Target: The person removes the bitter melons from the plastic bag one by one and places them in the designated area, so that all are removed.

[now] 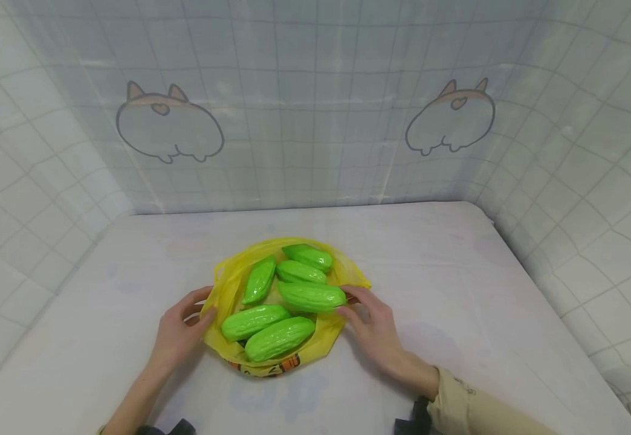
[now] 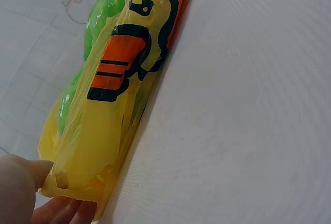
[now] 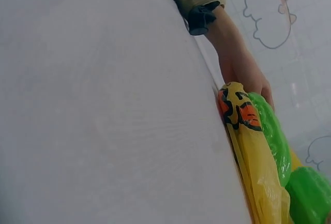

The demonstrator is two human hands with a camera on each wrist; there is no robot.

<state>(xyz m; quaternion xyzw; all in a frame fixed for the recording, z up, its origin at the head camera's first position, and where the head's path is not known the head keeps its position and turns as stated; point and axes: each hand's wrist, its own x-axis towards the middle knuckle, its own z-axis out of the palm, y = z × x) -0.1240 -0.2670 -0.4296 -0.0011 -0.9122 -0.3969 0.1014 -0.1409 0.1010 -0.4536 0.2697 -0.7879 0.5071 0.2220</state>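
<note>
A yellow plastic bag (image 1: 323,345) lies on the table with its mouth spread wide, and several glossy green bitter melons (image 1: 280,339) lie inside it. My left hand (image 1: 179,329) is at the bag's left side; the thumb and fingers pinch its edge, as the left wrist view also shows. At the bag's right side, my right hand (image 1: 372,326) holds the right end of one bitter melon (image 1: 311,297) between thumb and fingers. That melon lies across the right part of the opening. Orange and black print (image 2: 116,63) marks the bag's near side.
A pale cloth covers the table (image 1: 457,290). Behind it and at both sides hang white grid-patterned curtains (image 1: 315,121), with two cartoon corgi prints on the back one. Dark bands (image 1: 421,417) circle the wrists.
</note>
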